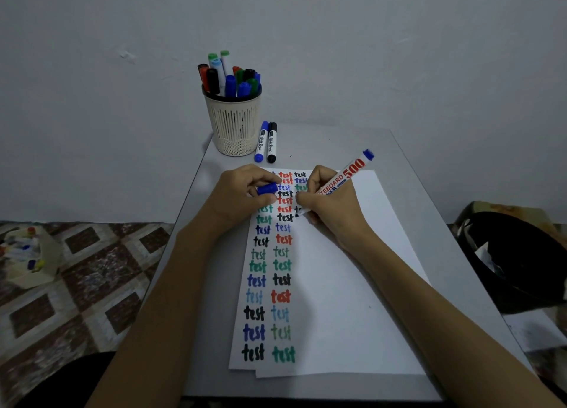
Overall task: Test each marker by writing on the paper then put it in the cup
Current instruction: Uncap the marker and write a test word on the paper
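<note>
Right hand (329,206) grips a whiteboard marker (343,179) w/ tip on the paper (337,285); left hand (245,192) fingers pinch its blue cap (267,189).

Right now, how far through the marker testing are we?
Done: many markers stand in the cup; the paper carries two full columns of "test". In hand: right hand writes with a whiteboard marker, left hand pinches its blue cap. Left: a blue marker and a black marker lying beside the cup.
</note>
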The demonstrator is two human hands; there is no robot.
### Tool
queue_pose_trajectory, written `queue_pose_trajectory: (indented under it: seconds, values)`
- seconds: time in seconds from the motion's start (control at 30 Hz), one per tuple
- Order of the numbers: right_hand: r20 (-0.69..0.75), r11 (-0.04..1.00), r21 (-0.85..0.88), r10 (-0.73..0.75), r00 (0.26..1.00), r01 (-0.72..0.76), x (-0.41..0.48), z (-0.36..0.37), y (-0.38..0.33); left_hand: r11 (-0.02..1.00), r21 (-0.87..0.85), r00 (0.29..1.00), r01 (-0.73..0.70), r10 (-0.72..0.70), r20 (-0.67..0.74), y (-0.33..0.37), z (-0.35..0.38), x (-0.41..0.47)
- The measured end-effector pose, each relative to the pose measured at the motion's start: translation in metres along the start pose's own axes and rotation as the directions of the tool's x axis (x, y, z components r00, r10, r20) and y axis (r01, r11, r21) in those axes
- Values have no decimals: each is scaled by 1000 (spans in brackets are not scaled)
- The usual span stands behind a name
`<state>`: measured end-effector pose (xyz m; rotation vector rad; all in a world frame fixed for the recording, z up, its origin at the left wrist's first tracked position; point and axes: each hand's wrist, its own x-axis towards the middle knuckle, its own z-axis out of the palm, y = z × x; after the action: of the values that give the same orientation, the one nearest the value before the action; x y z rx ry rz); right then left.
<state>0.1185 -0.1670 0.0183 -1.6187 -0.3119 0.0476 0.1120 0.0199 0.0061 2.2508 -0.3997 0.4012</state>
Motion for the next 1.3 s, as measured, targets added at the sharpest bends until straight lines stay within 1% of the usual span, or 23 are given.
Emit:
queue_pose_trajectory:
  seconds: [0.13,0.27,0.4,0.5,0.63,0.77,0.87,1.03,1.17,1.3]
  values:
    - [6,995,-96,-36,999,36,2,3,1,1000,-5,1000,9,-9,4,0,0,1]
    - [2,999,-21,-40,999,40,1,-1,1,1000,-7,1000,13,-13,9,0,0,1]
    - [2,994,-94,-55,999,55,0,2,1,1000,1,1000,19,-19,14,-1,0,1]
    - [15,995,-100,-20,1000,22,1,2,1,1000,-5,999,27,-27,17,-1,1,1]
    - [-12,1000,-9,-24,1000,24,1,-1,1,999,-18,999,45,-44,20,-1,0,1]
    - [-32,993,-102,-63,997,60,1,1,3,998,-19,998,61,-60,29,-1,0,1]
    - [-25,992,-98,-78,997,75,0,1,3,998,-23,998,63,-63,25,0,0,1]
    - [-22,990,-128,-64,998,61,2,1,2,997,-21,997,71,-70,23,1,-1,0]
    - [-78,994,-80,-77,994,70,1,-1,1,998,-30,998,61,-60,30,1,-1,1]
    - [-66,995,-69,-70,995,65,0,0,3,998,-35,998,57,-56,31,1,-1,1]
